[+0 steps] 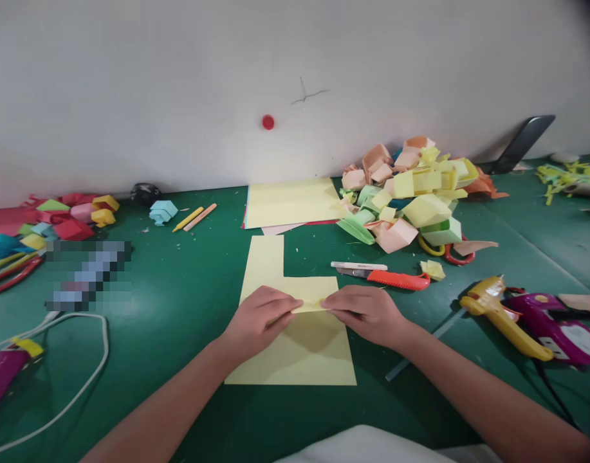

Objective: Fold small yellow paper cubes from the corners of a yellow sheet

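1. Left hand (263,319): thumb and fingertips pinch the left end of a small yellow paper piece (308,307).
2. Right hand (367,312): thumb and fingertips pinch the right end of the same piece. A short span shows between the two hands.
3. Position of piece: held over the middle of a larger yellow sheet (299,363), with a shadow on the sheet just below. Whether the piece touches the sheet cannot be determined.
4. Larger sheet: lies flat on the green table (145,366); its upper right corner is cut out, leaving an L shape.
5. Beyond the right hand: a white pen (359,265) and a red utility knife (399,278), blade exposed and pointing left. A crumpled yellow scrap (433,270) lies at the knife's handle end.
6. Beyond the larger sheet: a paper stack (292,202), yellow on top, near the wall (179,96).
7. Right of the stack: a heap of folded paper (420,186) in pink, yellow and green.
8. Right side, nearer the person: a yellow glue gun (497,308) with a clear stick protruding from its rear.
9. Left side: a yellow crayon (188,219) beside a pink one, a light blue folded piece (163,211), and a white cable (106,341).
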`<state>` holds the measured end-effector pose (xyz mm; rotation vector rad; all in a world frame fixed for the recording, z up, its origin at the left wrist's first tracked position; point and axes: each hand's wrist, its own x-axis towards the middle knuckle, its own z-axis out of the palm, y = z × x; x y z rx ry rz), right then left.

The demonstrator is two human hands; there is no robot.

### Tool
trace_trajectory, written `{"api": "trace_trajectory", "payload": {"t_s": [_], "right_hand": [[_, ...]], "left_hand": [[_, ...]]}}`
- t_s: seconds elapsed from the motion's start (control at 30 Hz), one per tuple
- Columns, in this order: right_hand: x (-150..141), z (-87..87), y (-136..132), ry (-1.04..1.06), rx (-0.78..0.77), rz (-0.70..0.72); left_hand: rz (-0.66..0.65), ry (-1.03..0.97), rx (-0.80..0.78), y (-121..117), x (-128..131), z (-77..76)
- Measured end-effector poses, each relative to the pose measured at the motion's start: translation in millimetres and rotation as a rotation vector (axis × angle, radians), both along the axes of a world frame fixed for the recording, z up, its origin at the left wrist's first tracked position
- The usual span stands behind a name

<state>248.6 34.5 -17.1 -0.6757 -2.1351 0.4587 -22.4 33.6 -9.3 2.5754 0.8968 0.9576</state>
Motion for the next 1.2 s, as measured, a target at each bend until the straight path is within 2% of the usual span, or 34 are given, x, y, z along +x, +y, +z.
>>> {"api": "trace_trajectory", "payload": {"t_s": [0.1, 0.17, 0.27, 0.37, 0.43, 0.53, 0.7, 0.87, 1.07, 1.2], "right_hand": [[-1, 4.0, -1, 0.057, -0.173, -0.074], [-2, 6.4, -2, 0.081, -0.187, -0.073], [0, 7.5, -2, 0.072, -0.03, 0.018], [2, 6.4, -2, -0.048, 0.176, 0.067], [2, 5.2, -2, -0.14, 0.251, 0.051], [1, 2.5, -1, -0.225, 0.262, 0.039], [-1, -1.6, 1, -0.348, 0.182, 0.09], [-2, -0.9, 1, -0.387, 0.09, 0.067], [-1, -4.8, 3, -0.268, -0.114, 0.045], [-4, -8.0, 3, -0.172, -0.27, -0.092]], "left_hand": [[0.092, 0.041, -0.108, 0, 0, -0.8], [0.087, 0.05, -0.12, 1, 0, -1.3], [0.072, 0.014, 0.029, 1, 1, 0.1], [0.132, 0.016, 0.21, -1, 3, 1.7], [0.151, 0.057, 0.241, -2, 3, 1.0], [0.105, 0.127, 0.197, -3, 4, -2.4], [-0.007, 0.263, 0.093, -6, 3, -1.5], [-0.139, 0.353, 0.012, -11, 7, 3.5], [-0.066, 0.299, 0.051, -11, 11, -1.2], [0.065, 0.148, -0.013, -9, 13, -6.2]]}}
